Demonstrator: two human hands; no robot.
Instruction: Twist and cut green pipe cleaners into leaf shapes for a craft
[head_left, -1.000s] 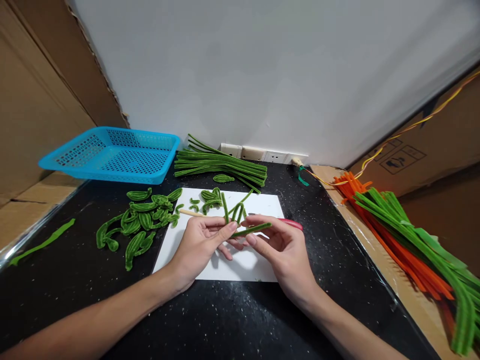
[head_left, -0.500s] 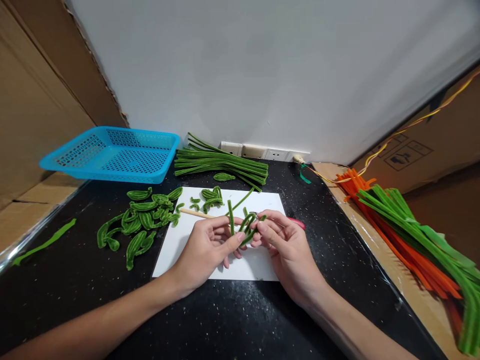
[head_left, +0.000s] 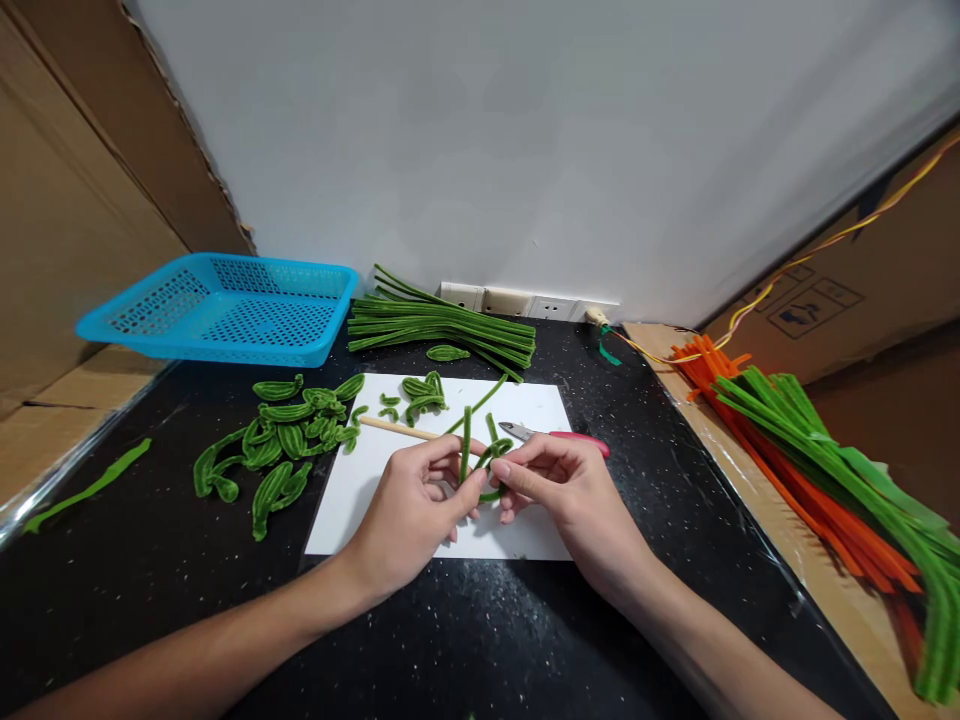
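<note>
Above a white sheet [head_left: 352, 520], a bent green pipe cleaner [head_left: 466, 440] is pinched between my two hands. My left hand [head_left: 412, 505] grips its left part, where one end sticks straight up. On the right, the fingertips of my right hand [head_left: 574, 490] are closed on a curled loop of it. Pliers with a red handle [head_left: 581, 439] lie just beyond my right hand. Beyond my left hand are a wooden stick [head_left: 397, 428] and a few short curled green pieces [head_left: 425, 395] on the sheet.
Left of the sheet is a pile of green leaf shapes [head_left: 292, 438]. A blue basket [head_left: 330, 335] stands at the back left, beside a bundle of green stems [head_left: 442, 330]. Orange strips [head_left: 810, 500] and green strips [head_left: 847, 480] lie at the right, near yellow wires [head_left: 765, 290].
My right hand has moved slightly down and left, curling the pipe cleaner's right part inward. More of the pliers now shows behind it.
</note>
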